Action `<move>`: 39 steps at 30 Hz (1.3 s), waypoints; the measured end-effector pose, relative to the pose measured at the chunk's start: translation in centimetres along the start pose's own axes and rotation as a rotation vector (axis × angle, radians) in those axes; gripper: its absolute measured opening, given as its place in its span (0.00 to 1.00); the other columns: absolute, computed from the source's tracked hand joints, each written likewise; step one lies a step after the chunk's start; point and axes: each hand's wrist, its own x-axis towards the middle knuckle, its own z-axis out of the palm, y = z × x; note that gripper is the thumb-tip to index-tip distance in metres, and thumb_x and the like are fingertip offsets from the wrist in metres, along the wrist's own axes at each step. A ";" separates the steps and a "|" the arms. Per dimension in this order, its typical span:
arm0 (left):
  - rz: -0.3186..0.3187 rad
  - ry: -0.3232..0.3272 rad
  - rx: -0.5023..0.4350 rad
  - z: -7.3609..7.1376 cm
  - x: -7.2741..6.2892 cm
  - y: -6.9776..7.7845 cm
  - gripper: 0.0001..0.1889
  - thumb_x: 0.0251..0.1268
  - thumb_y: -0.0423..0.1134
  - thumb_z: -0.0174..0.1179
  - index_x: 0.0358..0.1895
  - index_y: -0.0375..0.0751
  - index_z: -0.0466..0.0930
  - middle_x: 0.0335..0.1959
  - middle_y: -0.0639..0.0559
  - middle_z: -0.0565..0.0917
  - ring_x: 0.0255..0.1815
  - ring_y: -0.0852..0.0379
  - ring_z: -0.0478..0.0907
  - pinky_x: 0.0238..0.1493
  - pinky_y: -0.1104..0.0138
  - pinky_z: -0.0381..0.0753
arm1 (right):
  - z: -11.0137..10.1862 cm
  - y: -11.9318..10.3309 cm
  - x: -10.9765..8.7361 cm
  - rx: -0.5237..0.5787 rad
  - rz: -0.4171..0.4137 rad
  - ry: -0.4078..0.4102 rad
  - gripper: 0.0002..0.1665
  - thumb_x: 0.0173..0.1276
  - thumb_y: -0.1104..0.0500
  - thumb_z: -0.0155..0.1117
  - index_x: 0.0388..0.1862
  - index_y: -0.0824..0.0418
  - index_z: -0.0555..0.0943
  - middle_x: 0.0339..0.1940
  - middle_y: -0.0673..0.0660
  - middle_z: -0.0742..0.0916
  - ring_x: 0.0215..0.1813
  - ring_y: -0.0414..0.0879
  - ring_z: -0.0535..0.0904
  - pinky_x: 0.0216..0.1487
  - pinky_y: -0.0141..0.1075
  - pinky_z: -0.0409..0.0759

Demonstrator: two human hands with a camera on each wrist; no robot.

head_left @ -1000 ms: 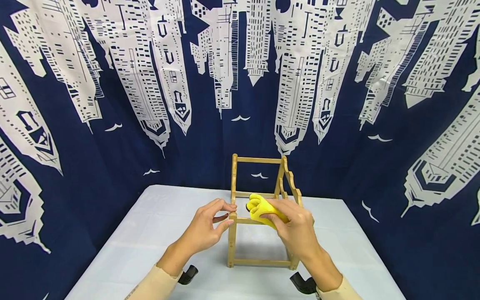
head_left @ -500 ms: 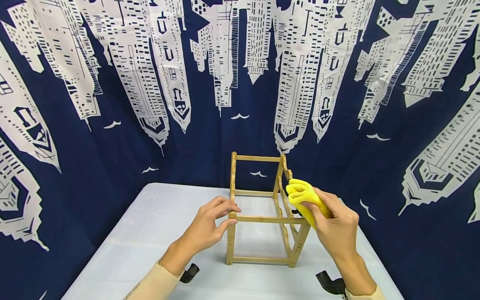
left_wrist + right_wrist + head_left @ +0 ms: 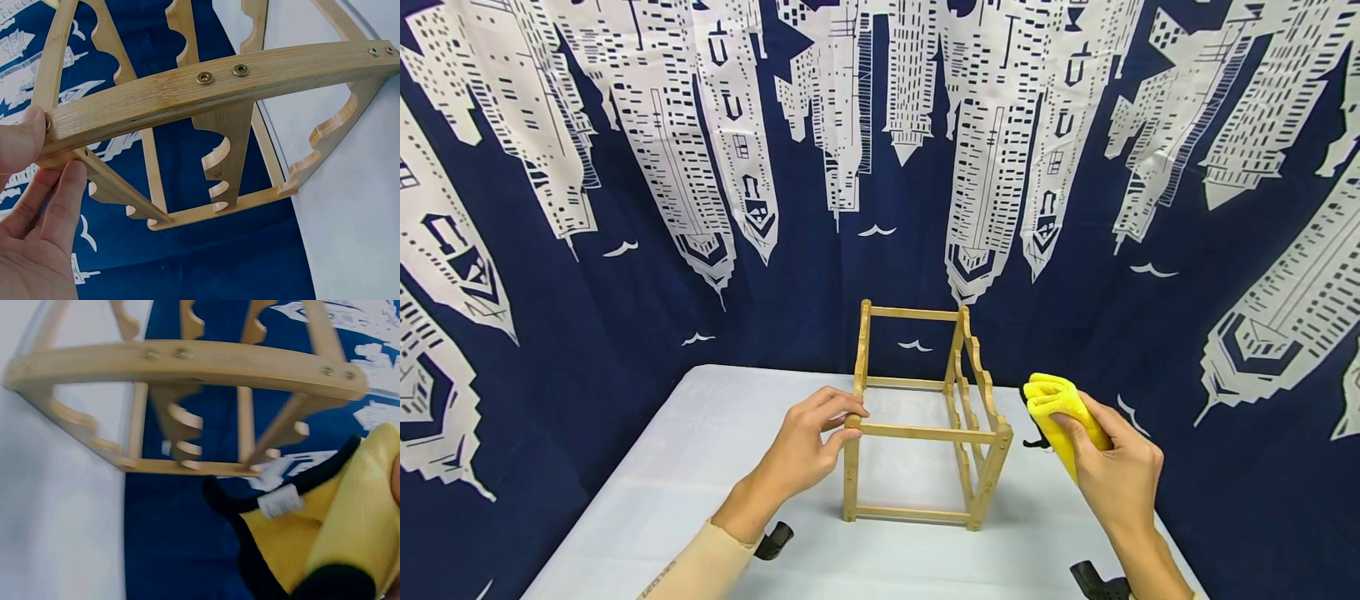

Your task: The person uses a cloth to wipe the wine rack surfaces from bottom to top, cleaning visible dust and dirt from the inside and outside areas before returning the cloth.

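Observation:
A light wooden rack (image 3: 925, 432) with scalloped bars stands upright on the table, near the middle of the head view. My left hand (image 3: 808, 437) pinches its near left top corner; in the left wrist view the thumb (image 3: 24, 140) lies on one face and the fingers (image 3: 65, 206) on the other. To the right of the rack, apart from it, my right hand (image 3: 1116, 458) grips a folded yellow cloth (image 3: 1060, 408). The right wrist view shows the cloth's black edging and a white tag (image 3: 280, 501); most of that hand is out of frame there.
The rack stands on a white-covered table (image 3: 700, 467). Behind and beside it hangs a dark blue curtain (image 3: 820, 292) printed with white buildings. Metal bolts (image 3: 205, 77) show in the rack's wooden bar. Black wrist mounts (image 3: 773, 542) sit below the hands.
My right hand has carried the yellow cloth rightward, from over the rack's near bar to beyond its right side. My left hand stays at the near left corner, and the rack has shifted slightly left.

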 end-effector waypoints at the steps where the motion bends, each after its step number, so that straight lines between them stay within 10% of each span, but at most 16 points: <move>1: -0.008 0.000 0.000 0.0 -0.1 0.0 0.17 0.71 0.23 0.79 0.55 0.47 0.92 0.59 0.49 0.92 0.64 0.45 0.94 0.60 0.60 0.99 | 0.1 0.4 -0.4 -0.015 0.028 -0.024 0.29 0.62 0.71 0.91 0.64 0.63 0.95 0.51 0.67 0.98 0.46 0.07 0.78 0.50 0.07 0.76; 10: -0.044 0.013 -0.002 0.1 -0.3 -0.1 0.18 0.70 0.23 0.79 0.54 0.50 0.92 0.58 0.51 0.92 0.65 0.45 0.93 0.60 0.58 0.99 | 1.4 1.7 -3.7 0.172 0.385 -0.213 0.16 0.77 0.62 0.84 0.61 0.63 0.96 0.46 0.27 0.92 0.38 0.28 0.89 0.40 0.19 0.89; 18: -0.045 0.024 -0.018 0.3 -0.5 -0.2 0.18 0.71 0.23 0.79 0.55 0.50 0.92 0.58 0.50 0.92 0.64 0.45 0.94 0.59 0.59 0.99 | 1.4 1.6 -5.3 0.513 0.553 -0.224 0.18 0.84 0.70 0.72 0.67 0.79 0.88 0.52 0.38 0.97 0.49 0.34 0.93 0.50 0.23 0.92; 24: -0.039 0.038 -0.007 0.2 -0.3 -0.2 0.18 0.70 0.22 0.79 0.54 0.48 0.93 0.58 0.49 0.92 0.63 0.44 0.94 0.59 0.59 0.99 | 2.4 0.9 -6.0 0.573 0.506 -0.244 0.19 0.82 0.74 0.71 0.68 0.80 0.87 0.56 0.40 0.97 0.56 0.35 0.93 0.57 0.23 0.92; 39: -0.031 -0.056 0.124 0.1 0.3 0.4 0.13 0.74 0.26 0.75 0.52 0.49 0.94 0.55 0.48 0.86 0.62 0.47 0.93 0.57 0.66 0.98 | 4.7 -0.7 -7.3 -0.002 0.115 -0.186 0.21 0.55 0.64 0.97 0.48 0.64 0.98 0.38 0.55 0.96 0.39 0.30 0.88 0.46 0.13 0.85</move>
